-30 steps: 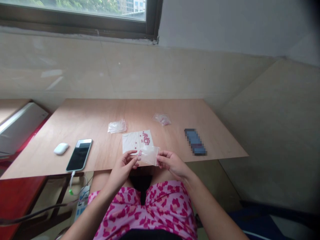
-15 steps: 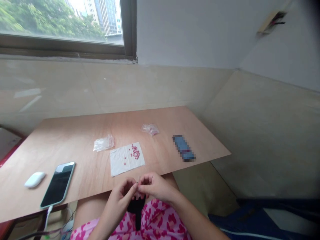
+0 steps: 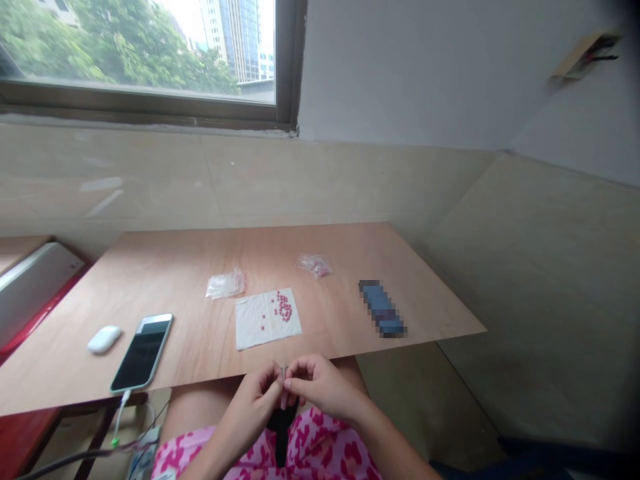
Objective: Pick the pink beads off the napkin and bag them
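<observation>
Clear plastic [image 3: 284, 375] is pinched by left hand [image 3: 257, 393] and right hand [image 3: 320, 387] near the bench [image 3: 340, 300] edge. Beyond their grip, open wood [image 3: 267, 353] leads to a white sheet [image 3: 251, 328].

The person wears a light pink garment [image 3: 340, 453] scattered with irregular blotches of deep magenta, rounded and petal-like, its edge leaving part of the thighs [image 3: 193, 403] bare. Along its middle shows a black strap-like piece [image 3: 281, 433], broad at the top and narrow below (whether worn or not, I cannot tell). The left hand [image 3: 256, 395] and right hand [image 3: 323, 387] are bare, as are the visible forearms [image 3: 383, 423], both smooth in outline.
</observation>
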`<control>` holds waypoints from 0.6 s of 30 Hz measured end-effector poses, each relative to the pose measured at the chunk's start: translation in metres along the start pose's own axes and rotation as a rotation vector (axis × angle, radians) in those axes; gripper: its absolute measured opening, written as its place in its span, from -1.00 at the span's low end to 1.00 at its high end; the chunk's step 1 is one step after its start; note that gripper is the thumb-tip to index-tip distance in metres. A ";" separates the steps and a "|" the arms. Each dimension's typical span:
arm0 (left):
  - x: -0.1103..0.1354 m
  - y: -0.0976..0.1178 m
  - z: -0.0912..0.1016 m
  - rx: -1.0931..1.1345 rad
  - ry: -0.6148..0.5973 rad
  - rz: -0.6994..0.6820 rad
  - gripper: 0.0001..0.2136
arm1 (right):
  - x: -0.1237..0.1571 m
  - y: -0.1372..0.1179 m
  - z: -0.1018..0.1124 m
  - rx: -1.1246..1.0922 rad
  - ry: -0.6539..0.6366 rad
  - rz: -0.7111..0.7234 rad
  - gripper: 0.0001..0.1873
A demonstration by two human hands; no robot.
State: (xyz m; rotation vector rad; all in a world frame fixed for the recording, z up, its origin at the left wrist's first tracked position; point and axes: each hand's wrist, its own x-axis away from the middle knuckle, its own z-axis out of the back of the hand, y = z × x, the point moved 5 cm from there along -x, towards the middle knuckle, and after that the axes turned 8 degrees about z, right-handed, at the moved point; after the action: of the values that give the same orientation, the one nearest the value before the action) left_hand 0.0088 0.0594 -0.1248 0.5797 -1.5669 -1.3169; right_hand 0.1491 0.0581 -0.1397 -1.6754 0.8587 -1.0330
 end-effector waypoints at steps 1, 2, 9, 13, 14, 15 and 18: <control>0.001 0.000 0.000 -0.046 0.011 0.003 -0.71 | -0.001 0.002 0.000 0.017 0.014 0.000 -0.73; 0.002 0.001 0.000 -0.094 0.022 0.005 -0.72 | -0.001 0.005 0.000 0.035 0.025 0.006 -0.76; 0.007 0.004 0.002 -0.392 0.087 -0.036 -0.77 | 0.001 0.007 0.000 0.272 0.084 0.119 -0.96; 0.005 -0.001 0.004 -0.435 0.129 -0.064 -0.77 | 0.005 -0.002 -0.004 0.352 0.072 0.197 -0.92; 0.004 -0.003 0.005 -0.440 0.137 -0.066 -0.76 | 0.006 -0.004 -0.005 0.351 0.056 0.205 -0.92; 0.003 -0.004 0.005 -0.442 0.138 -0.066 -0.74 | 0.006 -0.005 -0.006 0.351 0.036 0.212 -0.92; 0.003 -0.003 0.006 -0.444 0.127 -0.077 -0.71 | 0.006 -0.007 -0.010 0.383 -0.020 0.232 -0.86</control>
State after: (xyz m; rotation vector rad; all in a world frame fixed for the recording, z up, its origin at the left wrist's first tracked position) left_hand 0.0017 0.0584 -0.1266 0.4350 -1.1099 -1.5928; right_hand 0.1432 0.0512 -0.1296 -1.2320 0.7653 -0.9488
